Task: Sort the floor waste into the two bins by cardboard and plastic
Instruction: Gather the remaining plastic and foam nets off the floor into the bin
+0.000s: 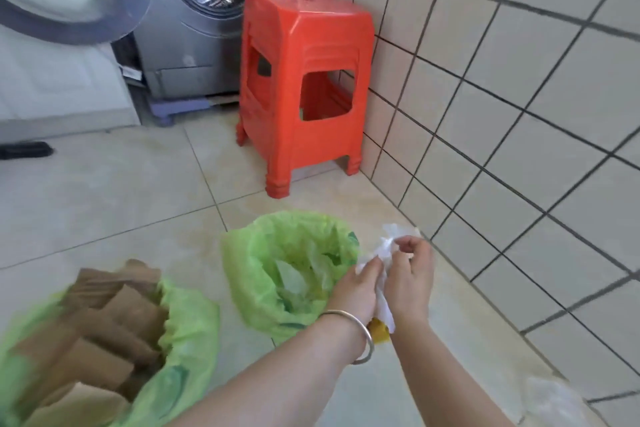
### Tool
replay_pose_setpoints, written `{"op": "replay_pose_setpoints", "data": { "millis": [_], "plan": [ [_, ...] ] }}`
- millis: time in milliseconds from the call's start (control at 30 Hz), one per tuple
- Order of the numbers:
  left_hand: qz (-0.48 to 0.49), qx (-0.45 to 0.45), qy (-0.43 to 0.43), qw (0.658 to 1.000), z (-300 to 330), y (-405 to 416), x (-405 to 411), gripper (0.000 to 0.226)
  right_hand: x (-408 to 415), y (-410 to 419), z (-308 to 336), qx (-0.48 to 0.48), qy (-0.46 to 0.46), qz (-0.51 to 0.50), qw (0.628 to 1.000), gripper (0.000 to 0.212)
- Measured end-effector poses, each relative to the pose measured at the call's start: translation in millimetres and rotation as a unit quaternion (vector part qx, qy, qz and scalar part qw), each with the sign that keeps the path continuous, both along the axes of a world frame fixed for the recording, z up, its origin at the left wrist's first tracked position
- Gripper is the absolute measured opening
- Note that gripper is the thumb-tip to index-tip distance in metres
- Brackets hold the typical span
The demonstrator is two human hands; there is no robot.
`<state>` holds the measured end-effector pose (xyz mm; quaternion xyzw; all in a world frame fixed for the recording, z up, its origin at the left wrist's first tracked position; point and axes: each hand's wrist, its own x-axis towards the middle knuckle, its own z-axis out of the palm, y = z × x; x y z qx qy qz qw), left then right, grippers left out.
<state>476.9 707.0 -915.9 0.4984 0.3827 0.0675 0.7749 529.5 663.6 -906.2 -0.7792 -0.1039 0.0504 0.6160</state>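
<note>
Biggest first: the cardboard bin (104,340), bottom left w/ a green liner, is packed w/ brown cardboard pieces (100,319), stiff flat stuff that stacks on edge. Right of it, nearer the tiled wall (519,114), sits the plastic bin (287,274), same green liner, w/ thin pale film lying inside. Behind both, a red plastic stool (304,80) and a washing machine (194,21); not your concern. At bottom right on the floor (121,191) there's a blurred pale clump, prob. more plastic film (550,395), can't tell for sure. Now what you've got: a white plastic bag (384,253), crumpled, held between both hands just right of the plastic bin's rim, above the floor. Your left hand (353,291), bangle (363,340) on the wrist, has its fingers (369,267) pinching the bag's near side; your right hand (410,277) has its fingers (408,244) curled and pinching the upper part. Something yellow (379,333) peeks out below the hands; can't tell what it is, or if it's part of the bag. Handling, as I judge it: v. light, limp, slick, springs back open when let go. So bunch it tight, grip the wad not a loose edge, and release low over the plastic bin's mouth so it doesn't drift out.
</note>
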Motion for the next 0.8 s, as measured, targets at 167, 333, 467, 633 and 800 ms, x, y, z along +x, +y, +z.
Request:
{"op": "replay_pose_setpoints", "data": {
  "millis": [167, 333, 467, 633, 800],
  "plan": [
    [0.083, -0.001, 0.005, 0.997, 3, 63, -10, 0.031, -6, 68, -11, -0.057, -0.060, 0.073, 0.994, 0.034],
    [0.120, 0.051, 0.009, 0.991, -30, 104, 0, 0.029, -2, 91, -44, -0.138, -0.011, 0.192, 0.972, 0.032],
    [0.018, 0.227, 0.077, 0.971, -73, 126, 16, 0.018, 2, 94, -66, -0.240, 0.019, 0.255, 0.937, 0.035],
    [-0.205, 0.385, 0.244, 0.866, -105, 143, 26, 0.036, 10, 105, -94, -0.451, 0.012, 0.388, 0.804, 0.018],
    [-0.322, 0.404, 0.335, 0.788, -123, 146, 35, 0.045, 17, 114, -128, -0.578, -0.017, 0.446, 0.683, 0.022]
  ]
}}
